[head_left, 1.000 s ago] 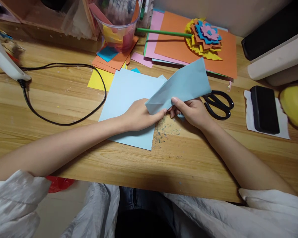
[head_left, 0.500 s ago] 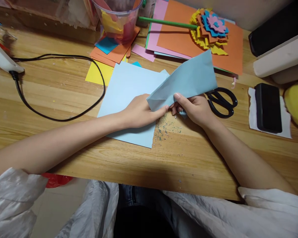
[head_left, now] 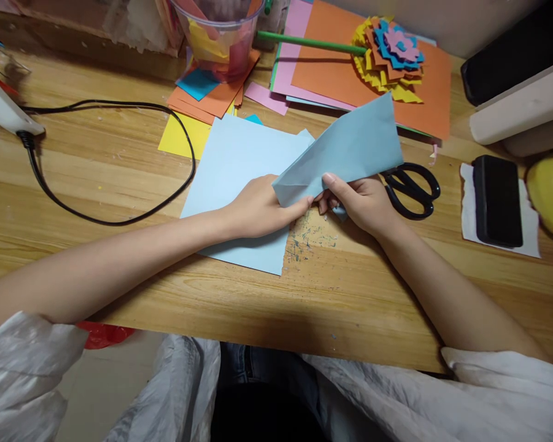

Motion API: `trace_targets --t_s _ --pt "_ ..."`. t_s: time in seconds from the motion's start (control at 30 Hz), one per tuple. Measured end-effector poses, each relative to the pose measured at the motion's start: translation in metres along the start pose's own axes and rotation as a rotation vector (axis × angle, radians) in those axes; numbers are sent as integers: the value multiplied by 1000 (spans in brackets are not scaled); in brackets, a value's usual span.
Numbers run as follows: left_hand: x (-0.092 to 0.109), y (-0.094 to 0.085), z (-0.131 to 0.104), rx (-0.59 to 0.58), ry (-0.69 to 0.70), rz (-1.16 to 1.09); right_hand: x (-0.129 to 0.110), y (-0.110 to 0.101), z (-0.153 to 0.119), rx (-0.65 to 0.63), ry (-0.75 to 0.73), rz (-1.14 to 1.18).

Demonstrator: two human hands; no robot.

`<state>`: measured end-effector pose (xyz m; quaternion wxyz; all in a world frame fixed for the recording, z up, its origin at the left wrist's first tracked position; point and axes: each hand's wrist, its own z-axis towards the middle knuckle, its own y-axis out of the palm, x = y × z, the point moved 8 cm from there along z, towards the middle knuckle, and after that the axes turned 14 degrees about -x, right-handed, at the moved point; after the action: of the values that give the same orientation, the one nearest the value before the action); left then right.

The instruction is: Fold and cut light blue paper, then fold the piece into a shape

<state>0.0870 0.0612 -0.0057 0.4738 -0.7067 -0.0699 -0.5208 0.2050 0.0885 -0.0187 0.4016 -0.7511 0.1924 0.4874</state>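
A light-blue paper strip (head_left: 350, 144) is raised at a slant above the table, between my two hands. My left hand (head_left: 262, 209) grips its lower left end, thumb in front and the other fingers hidden behind. Pinching the strip's lower edge, my right hand (head_left: 362, 199) has its thumb on the front and curled fingers beneath. Under my left hand lies a larger light-blue paper sheet (head_left: 244, 153), flat on the wood. Black-handled scissors (head_left: 412, 190) rest just beyond my right hand, their blades out of sight.
A layered paper flower (head_left: 391, 58) with a green stem lies on stacked coloured paper (head_left: 322, 67). Behind the sheet stands a clear plastic cup (head_left: 216, 37) of paper pieces. A black cable (head_left: 120, 222) loops at left. At right, a black device (head_left: 498, 199) rests on white paper.
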Motion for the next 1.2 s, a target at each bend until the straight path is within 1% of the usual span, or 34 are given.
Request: trace_targets --t_s 0.47,0.8,1.0,1.2 --pt "0 0 1 -9 -13 -10 -1 1 1 -14 8 -15" --pt "-1 0 0 -36 -30 1 0 0 0 -12 32 -36" --pt "-3 1 -1 -52 -50 10 1 2 0 -38 44 -64" --pt "-2 2 0 -64 -33 -10 1 5 0 -110 75 -103"
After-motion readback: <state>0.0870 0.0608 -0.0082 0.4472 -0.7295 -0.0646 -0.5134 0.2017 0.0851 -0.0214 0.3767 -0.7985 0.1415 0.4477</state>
